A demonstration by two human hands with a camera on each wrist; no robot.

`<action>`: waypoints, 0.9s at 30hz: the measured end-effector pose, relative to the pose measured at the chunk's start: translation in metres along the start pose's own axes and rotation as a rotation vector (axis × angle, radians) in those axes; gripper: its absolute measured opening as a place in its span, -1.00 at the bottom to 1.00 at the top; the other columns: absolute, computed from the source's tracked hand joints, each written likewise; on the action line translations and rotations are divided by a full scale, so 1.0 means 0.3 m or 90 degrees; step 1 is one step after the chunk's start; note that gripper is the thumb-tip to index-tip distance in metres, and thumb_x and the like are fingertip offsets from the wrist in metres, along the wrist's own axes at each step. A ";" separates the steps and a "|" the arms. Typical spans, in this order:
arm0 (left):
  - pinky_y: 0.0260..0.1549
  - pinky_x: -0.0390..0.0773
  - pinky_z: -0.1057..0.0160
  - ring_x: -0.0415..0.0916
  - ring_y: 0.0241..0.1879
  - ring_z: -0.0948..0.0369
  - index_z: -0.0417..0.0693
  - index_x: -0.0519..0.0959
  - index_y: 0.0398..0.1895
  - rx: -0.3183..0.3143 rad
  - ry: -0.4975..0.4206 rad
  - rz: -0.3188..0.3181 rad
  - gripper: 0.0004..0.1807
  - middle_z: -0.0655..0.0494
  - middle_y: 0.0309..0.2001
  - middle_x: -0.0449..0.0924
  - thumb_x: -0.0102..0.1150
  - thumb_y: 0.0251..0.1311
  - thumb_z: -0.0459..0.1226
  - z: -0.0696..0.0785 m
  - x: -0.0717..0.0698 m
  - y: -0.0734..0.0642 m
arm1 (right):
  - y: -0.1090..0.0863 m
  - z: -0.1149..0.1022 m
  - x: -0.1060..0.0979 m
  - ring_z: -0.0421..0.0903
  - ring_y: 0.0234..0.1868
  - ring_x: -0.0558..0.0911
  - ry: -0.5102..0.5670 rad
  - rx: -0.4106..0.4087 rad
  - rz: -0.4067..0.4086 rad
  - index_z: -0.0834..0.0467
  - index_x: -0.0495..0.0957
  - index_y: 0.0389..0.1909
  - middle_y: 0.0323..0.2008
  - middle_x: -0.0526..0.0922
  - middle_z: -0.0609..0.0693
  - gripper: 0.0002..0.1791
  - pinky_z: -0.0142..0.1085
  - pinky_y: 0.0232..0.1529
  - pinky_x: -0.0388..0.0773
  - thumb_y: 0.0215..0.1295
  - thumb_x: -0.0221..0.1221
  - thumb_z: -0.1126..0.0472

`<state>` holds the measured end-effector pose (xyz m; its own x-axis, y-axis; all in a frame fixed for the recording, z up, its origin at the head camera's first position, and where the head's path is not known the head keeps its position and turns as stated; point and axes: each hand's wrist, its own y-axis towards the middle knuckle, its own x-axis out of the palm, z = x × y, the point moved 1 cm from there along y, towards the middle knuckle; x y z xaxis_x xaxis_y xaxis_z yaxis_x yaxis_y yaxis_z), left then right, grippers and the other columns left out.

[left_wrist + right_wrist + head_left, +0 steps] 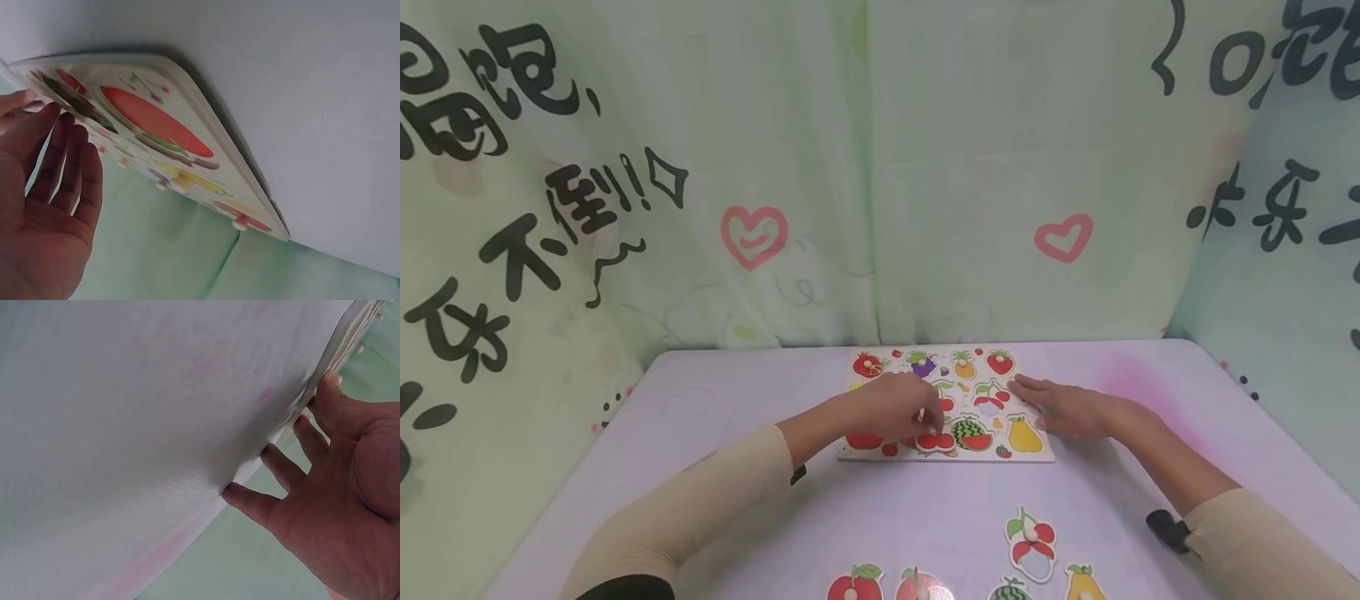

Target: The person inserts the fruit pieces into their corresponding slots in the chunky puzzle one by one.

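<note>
A fruit-picture knob puzzle board point(850, 454) lies at the far side of the table. Over its lower middle, my left hand point(898, 407) pinches a red fruit piece with a white edge point(936, 442), beside the watermelon picture point(972, 434). Fingers hide much of that piece. In the left wrist view, the left hand point(53, 181) has bent fingers close to the board's surface, near a large red fruit picture point(159, 122). My right hand point(1067, 408) rests at the board's right edge with fingers spread; its thumb touches the edge in the right wrist view.
Loose pieces lie near the table's front: a cherry piece point(1031, 546), a red apple point(854, 585), a peach point(922, 587), a watermelon point(1010, 591) and a pear point(1084, 584). A pale green curtain point(925, 250) with lettering hangs behind the table.
</note>
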<state>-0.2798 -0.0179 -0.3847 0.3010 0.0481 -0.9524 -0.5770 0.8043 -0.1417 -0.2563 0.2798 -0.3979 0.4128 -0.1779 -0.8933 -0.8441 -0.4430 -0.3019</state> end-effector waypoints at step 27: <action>-0.11 0.57 0.39 0.56 -0.04 0.34 0.20 0.79 0.00 -0.062 0.040 0.024 -0.80 0.30 -0.04 0.73 0.38 0.35 -0.17 -0.105 -0.037 0.136 | 0.005 0.002 0.009 0.47 0.57 0.11 0.007 0.009 0.003 0.14 0.10 0.64 0.63 0.07 0.28 -0.18 0.35 0.41 0.28 0.47 0.23 0.12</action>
<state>-0.3306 -0.0044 -0.3884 0.2314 0.0377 -0.9721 -0.6591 0.7410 -0.1282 -0.2567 0.2792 -0.4009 0.4131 -0.1901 -0.8906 -0.8508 -0.4294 -0.3029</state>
